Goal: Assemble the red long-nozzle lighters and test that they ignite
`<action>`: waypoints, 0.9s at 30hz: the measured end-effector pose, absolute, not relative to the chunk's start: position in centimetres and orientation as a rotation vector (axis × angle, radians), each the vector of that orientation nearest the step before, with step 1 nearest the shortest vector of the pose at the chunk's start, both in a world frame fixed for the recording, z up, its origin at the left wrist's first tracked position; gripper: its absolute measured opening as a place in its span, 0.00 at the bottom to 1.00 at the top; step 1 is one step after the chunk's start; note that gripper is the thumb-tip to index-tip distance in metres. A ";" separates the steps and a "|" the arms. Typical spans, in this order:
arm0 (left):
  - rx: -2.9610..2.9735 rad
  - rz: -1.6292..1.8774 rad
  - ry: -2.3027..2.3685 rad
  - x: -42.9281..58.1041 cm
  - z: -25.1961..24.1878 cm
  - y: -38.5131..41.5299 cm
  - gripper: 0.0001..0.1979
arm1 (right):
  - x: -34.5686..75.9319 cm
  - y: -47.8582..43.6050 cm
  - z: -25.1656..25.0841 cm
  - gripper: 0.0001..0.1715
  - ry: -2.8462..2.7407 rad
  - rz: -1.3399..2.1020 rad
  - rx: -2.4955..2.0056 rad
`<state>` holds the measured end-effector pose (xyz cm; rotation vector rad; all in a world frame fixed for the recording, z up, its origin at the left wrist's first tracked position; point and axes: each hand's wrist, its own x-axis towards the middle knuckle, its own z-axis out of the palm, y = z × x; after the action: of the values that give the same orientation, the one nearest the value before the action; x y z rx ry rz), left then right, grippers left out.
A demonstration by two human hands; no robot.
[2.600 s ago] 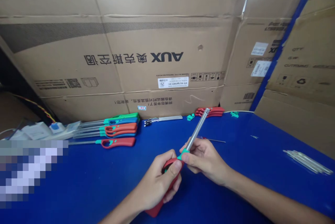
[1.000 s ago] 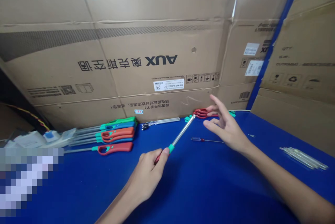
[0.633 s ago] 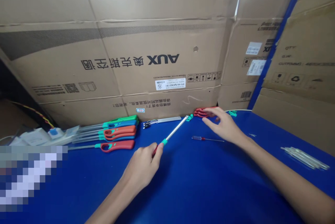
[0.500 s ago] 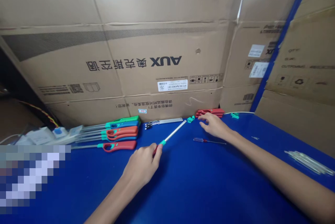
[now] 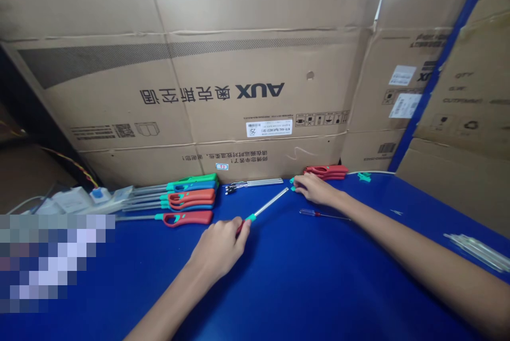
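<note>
Left hand [image 5: 217, 250]: fist shut around a light, stiff utility lighter [image 5: 269, 205], taken at its red handle [image 5: 239, 229].
Right hand [image 5: 316, 190]: curled at a small teal clip [image 5: 292, 181]; whether it grips cannot be told.

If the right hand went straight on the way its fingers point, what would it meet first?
The small teal plastic piece right at the fingers of the right hand, though depth is hard to judge here. The long lighter lies just beyond it.

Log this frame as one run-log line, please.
left hand: holds metal-shaft utility lighter | right hand: at teal plastic piece | nearby: red lighter handles, small screwdriver
</note>
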<state>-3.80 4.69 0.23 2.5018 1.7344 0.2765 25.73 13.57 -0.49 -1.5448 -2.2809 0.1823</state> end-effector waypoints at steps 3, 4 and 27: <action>2.561 0.273 1.624 -3.9 0.5 4.6 0.21 | 25.4 11.5 0.2 0.14 -2.156 0.303 -1.403; 2.577 0.275 1.595 -4.0 0.6 4.5 0.21 | 25.3 10.6 0.5 0.12 -2.113 0.352 -1.352; 2.737 0.500 1.242 -4.4 -0.9 4.9 0.21 | 24.5 3.6 2.3 0.10 -1.809 0.681 -0.950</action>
<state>-4.39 4.95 -0.93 2.7369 1.2418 0.5001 24.48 3.61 2.32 -0.9500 -1.8086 0.6808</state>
